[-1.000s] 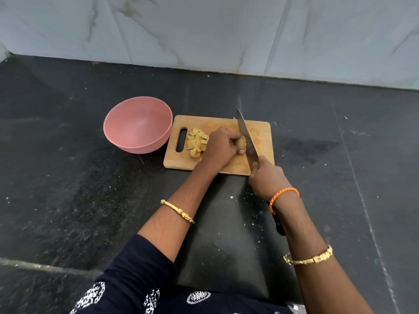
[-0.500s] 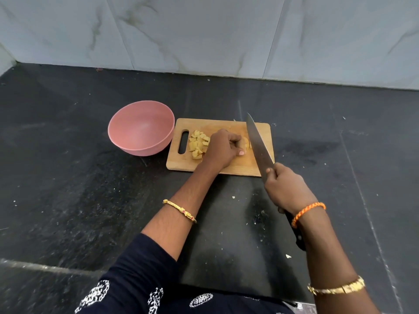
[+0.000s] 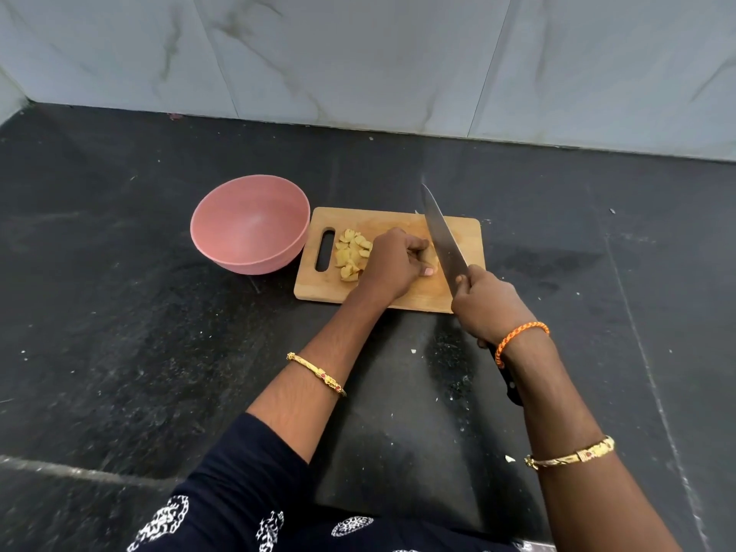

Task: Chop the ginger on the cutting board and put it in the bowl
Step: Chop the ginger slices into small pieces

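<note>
- Since half a second ago my right hand point(image 3: 488, 308) has brought the knife point(image 3: 444, 237) back toward the board, blade now close beside my left knuckles.
- Head view: my right hand grips the knife handle, tip pointing to 11 o'clock.
- My left hand point(image 3: 392, 260) curls over the uncut ginger point(image 3: 432, 260) at the centre of the cutting board point(image 3: 462, 241).
- Chopped pieces point(image 3: 352, 255) lie at 9 o'clock of that hand, beside the handle slot.
- At 9 o'clock of the board, nearly touching it, sits the pink bowl point(image 3: 251, 225) on the black counter point(image 3: 119, 332).
</note>
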The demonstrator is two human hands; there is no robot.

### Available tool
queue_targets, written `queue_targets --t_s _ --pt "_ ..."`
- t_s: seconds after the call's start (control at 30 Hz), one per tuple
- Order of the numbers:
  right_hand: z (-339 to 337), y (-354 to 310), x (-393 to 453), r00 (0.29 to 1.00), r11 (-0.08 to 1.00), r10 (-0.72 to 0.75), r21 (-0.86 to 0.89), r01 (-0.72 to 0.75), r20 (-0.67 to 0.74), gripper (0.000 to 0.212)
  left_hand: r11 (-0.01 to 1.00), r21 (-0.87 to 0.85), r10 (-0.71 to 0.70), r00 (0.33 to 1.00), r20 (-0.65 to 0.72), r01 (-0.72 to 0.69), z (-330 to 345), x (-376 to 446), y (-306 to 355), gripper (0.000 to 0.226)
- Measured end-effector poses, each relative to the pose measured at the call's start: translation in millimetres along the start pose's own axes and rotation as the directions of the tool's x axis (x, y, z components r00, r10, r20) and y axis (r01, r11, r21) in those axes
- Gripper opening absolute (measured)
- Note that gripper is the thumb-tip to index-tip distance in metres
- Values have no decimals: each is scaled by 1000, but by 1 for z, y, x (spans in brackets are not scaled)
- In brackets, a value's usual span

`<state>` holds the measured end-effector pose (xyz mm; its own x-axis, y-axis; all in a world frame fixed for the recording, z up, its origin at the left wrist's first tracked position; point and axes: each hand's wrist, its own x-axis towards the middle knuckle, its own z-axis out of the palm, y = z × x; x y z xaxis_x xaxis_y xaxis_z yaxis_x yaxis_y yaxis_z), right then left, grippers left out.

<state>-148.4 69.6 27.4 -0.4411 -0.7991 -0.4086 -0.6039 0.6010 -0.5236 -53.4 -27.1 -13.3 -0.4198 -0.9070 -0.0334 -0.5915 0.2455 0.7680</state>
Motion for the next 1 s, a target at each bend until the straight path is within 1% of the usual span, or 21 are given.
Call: queue_targets --t_s 0.2,0.33,0.4,0.5,0.7,0.77,0.83,1.0 --pt "4 -4 0 1000 999 3 -51 -2 18 30 1000 3 10 1000 -16 -10 0 -1 1 47" --pt "6 -2 -2 999 999 17 -44 -15 46 28 1000 -4 12 1000 -26 -12 0 -2 1 47" --pt "12 4 -9 997 998 35 -59 -32 64 25 1000 -13 21 999 -27 -21 -1 -3 2 45" --pt "21 16 -23 998 998 35 -55 -33 45 16 999 -23 31 999 -36 -32 -2 -4 3 44" --pt "8 32 -55 996 999 40 -14 -39 82 21 999 -37 33 999 -30 -34 -3 -5 3 44" --pt "-1 31 -59 997 1000 24 7 -25 67 21 999 -46 17 999 -35 -19 -3 -5 1 45" --pt "-6 25 -54 1000 1000 4 20 -5 23 22 999 -44 0 999 -39 -2 -2 -6 1 46" --pt "-1 13 -32 999 1000 -22 18 22 -35 22 999 -44 -3 999 -45 1 1 -8 0 46"
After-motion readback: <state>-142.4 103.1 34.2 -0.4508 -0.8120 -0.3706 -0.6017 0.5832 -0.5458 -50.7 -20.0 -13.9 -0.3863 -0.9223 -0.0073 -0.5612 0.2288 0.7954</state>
